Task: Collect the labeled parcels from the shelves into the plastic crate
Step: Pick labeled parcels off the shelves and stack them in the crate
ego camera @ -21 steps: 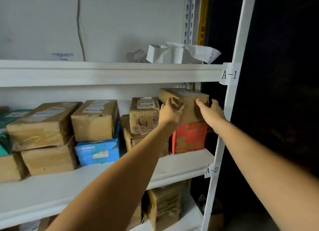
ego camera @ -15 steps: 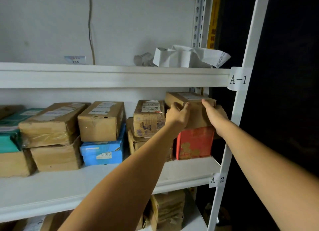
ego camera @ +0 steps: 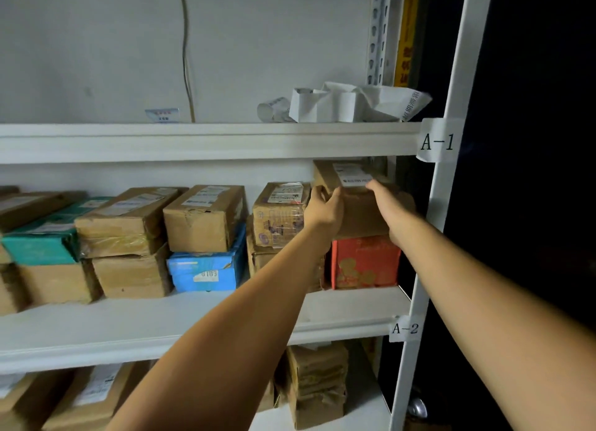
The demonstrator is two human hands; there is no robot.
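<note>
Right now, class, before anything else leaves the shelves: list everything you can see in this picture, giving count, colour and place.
held parcel: one, brown with a white label, atop the red box, right end of the middle shelf
red box: one, red, under the held parcel
blue box: one, blue, mid-shelf, under a brown parcel
teal box: one, teal, middle shelf, left
other brown parcels: several, brown, middle shelf and the shelf below
crumpled paper: one heap, white, top shelf, right
shelf tags: two, white, A-1 and A-2 on the right post
rack: one, white
left hand: one, grips the held parcel's left corner
right hand: one, touches its right end
</note>
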